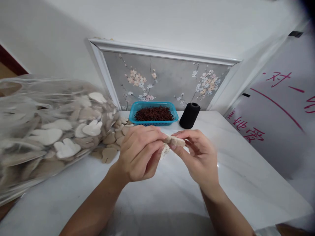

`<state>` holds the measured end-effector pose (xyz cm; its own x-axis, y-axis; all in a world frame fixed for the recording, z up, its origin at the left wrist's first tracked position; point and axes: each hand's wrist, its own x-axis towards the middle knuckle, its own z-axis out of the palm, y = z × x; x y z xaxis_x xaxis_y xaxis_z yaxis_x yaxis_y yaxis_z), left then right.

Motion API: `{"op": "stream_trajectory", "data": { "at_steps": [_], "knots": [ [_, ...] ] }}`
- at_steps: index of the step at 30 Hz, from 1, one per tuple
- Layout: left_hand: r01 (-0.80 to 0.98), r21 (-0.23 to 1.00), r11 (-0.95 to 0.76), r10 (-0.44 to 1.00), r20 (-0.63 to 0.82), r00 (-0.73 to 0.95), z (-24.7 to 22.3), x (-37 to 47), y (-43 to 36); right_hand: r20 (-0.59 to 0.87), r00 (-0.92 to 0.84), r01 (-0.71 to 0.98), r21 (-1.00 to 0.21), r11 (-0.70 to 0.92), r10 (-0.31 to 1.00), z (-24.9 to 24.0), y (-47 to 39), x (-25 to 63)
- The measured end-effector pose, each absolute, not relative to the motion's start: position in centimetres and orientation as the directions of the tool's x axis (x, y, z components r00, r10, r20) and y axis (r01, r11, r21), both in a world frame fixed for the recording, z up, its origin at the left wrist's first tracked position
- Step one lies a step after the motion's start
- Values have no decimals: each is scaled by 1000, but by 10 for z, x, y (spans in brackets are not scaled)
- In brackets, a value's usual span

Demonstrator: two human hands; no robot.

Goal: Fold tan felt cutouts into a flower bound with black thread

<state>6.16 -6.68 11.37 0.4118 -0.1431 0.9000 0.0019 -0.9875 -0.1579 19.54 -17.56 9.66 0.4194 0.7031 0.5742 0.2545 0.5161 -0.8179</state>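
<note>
both hands are pinching one small beige felt piece (175, 140) above the white table (236, 170): left hand (140, 152) gripping its left end, right hand (199, 154) its right. a clear bag of similar pieces (46, 131) is lying at left; a blue basket (154, 114) and black thread spool (189, 115) are standing behind.

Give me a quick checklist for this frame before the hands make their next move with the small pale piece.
1. Pale piece pinched by both hands: ok.
2. Left hand grip closed on the piece's near end: ok.
3. Right hand fingertips on its far end: ok.
4. Blue basket of dark reddish strands upright on the table, behind the hands: ok.
5. Black spool standing clear, right of the basket: ok.
6. Clear bag of pale cut-outs contained: not ok, some pieces have spilled onto the table by its mouth.
</note>
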Motion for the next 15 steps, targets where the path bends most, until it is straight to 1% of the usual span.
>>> {"op": "stream_trajectory", "data": {
  "at_steps": [2,4,6,8,11,13,15],
  "knots": [
    [0,-212,-977,-197,910,365,113,62,-67,635,451,318,-771,552,627,97,-178,191],
    [11,-243,-970,-226,919,324,112,63,-67,629,496,281,-769,575,599,99,-180,188],
    [25,-271,-962,-252,920,302,110,65,-68,541,540,138,-812,567,645,100,-180,188],
    [20,-272,-962,-254,921,297,108,66,-69,431,536,-49,-842,536,726,102,-178,190],
    [-22,-202,-979,-200,938,283,107,67,-70,320,472,-276,-831,483,821,103,-173,195],
    [-36,-148,-988,-153,946,286,107,67,-71,281,432,-362,-816,450,857,103,-171,197],
    [-29,-128,-991,-131,953,272,107,67,-71,267,408,-392,-812,432,873,103,-169,198]
  ]
}}
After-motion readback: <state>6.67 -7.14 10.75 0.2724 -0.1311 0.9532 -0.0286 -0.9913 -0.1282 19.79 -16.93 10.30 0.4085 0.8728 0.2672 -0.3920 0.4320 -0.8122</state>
